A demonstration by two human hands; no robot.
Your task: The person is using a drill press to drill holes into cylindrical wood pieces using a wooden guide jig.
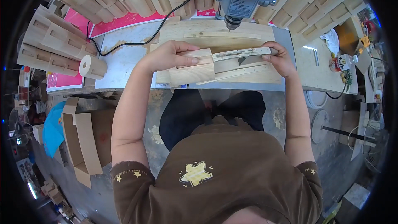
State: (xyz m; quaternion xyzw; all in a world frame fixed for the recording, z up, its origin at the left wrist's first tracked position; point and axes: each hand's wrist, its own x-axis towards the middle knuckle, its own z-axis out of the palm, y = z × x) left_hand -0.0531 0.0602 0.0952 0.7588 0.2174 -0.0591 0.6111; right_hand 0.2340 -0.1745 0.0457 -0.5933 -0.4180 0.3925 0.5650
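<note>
Wooden block (192,72) is located at the front of the worktop (124,74), left of centre, over the pale base board (271,74). Block is clamped in the left grip (176,54), thumb laid on top, fingers partly hidden behind. Pale bar (244,53), stained along its edge, is pinched at its right end by the right grip (280,58); its left end is brought up to the block's right end. Whether the bar is seated inside the block cannot be told. A thin slat (234,74) is laid slantwise on the board, and a small dark triangular piece (241,61) is seen below the bar. Drill press (236,0) is positioned behind, its bit (229,30) pointed down and kept apart from the block. Black cable (145,42) is looped over the worktop to the left, near a short wooden cylinder (93,67) with a bored end. More shaped wooden pieces (54,33) are stacked at far left. Open cardboard box (85,141) is set on the floor (141,157), bottom left.
</note>
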